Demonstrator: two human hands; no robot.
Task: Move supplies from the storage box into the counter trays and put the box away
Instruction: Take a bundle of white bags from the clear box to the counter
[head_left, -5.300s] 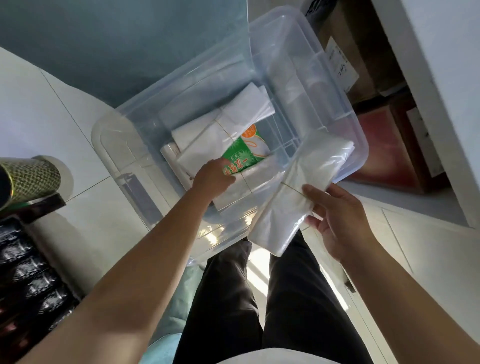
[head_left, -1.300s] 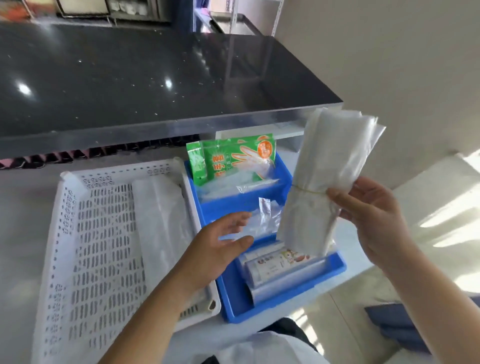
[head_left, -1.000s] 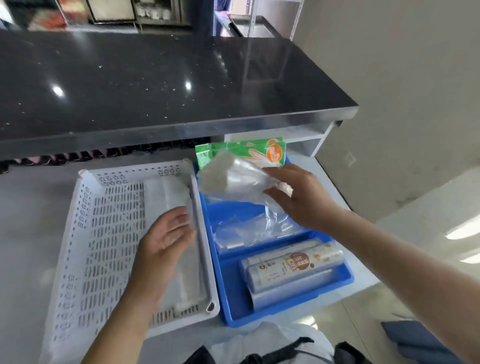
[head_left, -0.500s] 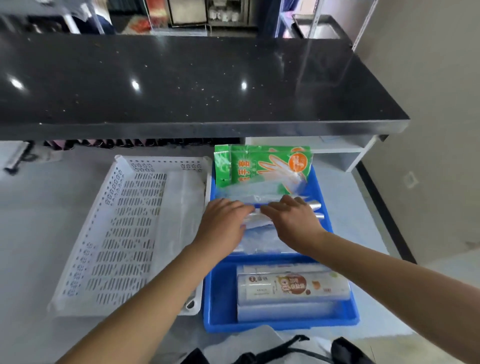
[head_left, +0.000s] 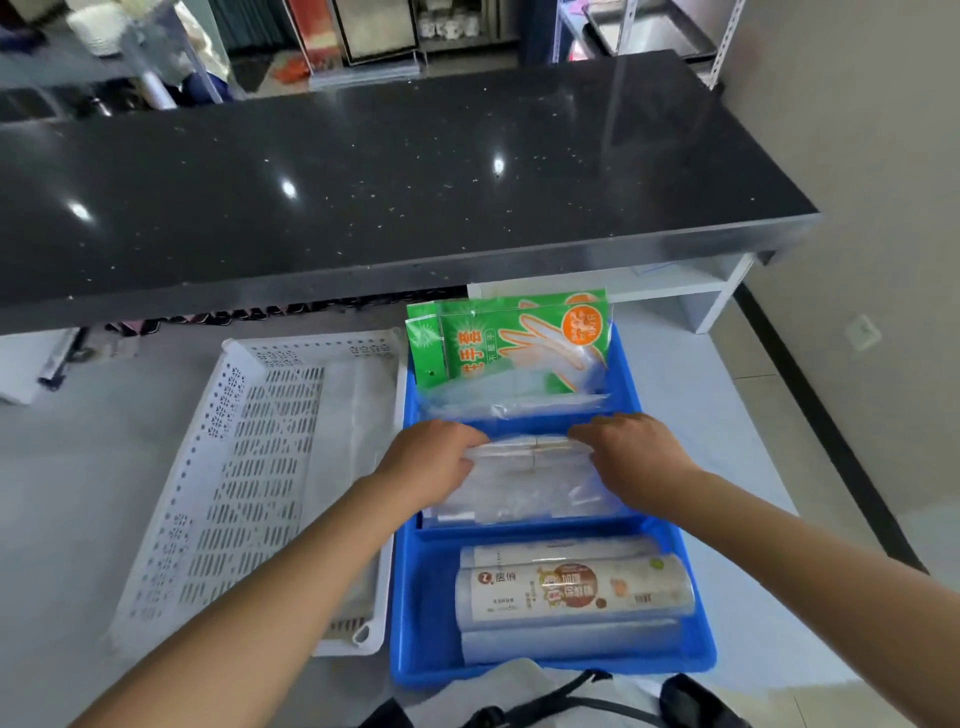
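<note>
Head view: the blue tray (head_left: 524, 670) sits on the grey counter beside the white perforated tray (head_left: 208, 499). The bundle of clear plastic bags (head_left: 524, 473) lies in the blue tray's middle compartment. Left hand (head_left: 431, 462) and right hand (head_left: 631, 454) each rest on one end of the bundle, fingers curled down over its far edge. Green glove packets (head_left: 514, 338) stand in the far compartment; wrap rolls (head_left: 571, 587) lie in the near one. Storage box not in view.
</note>
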